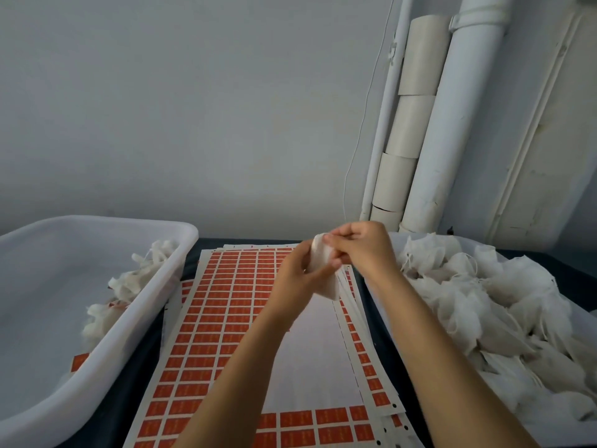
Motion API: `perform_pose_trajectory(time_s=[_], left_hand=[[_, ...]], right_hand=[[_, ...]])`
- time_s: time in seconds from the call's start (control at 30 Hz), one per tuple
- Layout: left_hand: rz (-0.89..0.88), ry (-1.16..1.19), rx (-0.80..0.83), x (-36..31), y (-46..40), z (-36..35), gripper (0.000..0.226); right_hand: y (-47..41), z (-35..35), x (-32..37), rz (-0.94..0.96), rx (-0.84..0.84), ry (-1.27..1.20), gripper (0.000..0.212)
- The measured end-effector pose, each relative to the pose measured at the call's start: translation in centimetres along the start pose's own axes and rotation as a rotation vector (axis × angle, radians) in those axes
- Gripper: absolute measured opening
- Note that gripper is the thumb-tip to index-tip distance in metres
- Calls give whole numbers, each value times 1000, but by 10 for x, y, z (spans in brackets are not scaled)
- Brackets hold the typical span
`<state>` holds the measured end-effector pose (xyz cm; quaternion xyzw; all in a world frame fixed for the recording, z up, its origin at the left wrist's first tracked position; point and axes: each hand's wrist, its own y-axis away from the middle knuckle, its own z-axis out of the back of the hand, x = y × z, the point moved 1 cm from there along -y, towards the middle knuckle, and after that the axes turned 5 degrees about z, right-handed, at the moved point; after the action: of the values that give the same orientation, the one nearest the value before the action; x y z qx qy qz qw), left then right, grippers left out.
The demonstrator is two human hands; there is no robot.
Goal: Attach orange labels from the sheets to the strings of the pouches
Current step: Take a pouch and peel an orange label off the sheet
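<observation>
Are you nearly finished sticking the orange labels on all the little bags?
Not nearly. A few pouches lie in the white tub on the left, apparently done. Both the left hand and right hand hold one pouch above the label sheet, part of it already peeled bare. A much bigger heap of pouches waits on the right.

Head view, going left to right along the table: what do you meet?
White tub with a few pouches → label sheets → pouch held in both hands → pile of pouches.
</observation>
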<state>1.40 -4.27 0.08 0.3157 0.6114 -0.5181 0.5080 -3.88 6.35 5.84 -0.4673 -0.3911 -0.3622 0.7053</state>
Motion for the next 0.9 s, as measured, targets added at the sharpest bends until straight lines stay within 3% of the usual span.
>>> perform_pose_trajectory(time_s=[0.2, 0.53, 0.8, 0.9], left_hand=[[125, -94, -146, 41, 13, 29, 9], [171, -142, -310, 80, 22, 46, 14], [177, -17, -305, 81, 24, 42, 21], [161, -17, -224, 81, 26, 39, 5]], right_hand=[[18, -41, -44, -64, 99, -62, 8], [38, -66, -88, -62, 127, -228, 5], [41, -70, -104, 107, 68, 138, 5], [42, -72, -107, 198, 45, 239, 3]])
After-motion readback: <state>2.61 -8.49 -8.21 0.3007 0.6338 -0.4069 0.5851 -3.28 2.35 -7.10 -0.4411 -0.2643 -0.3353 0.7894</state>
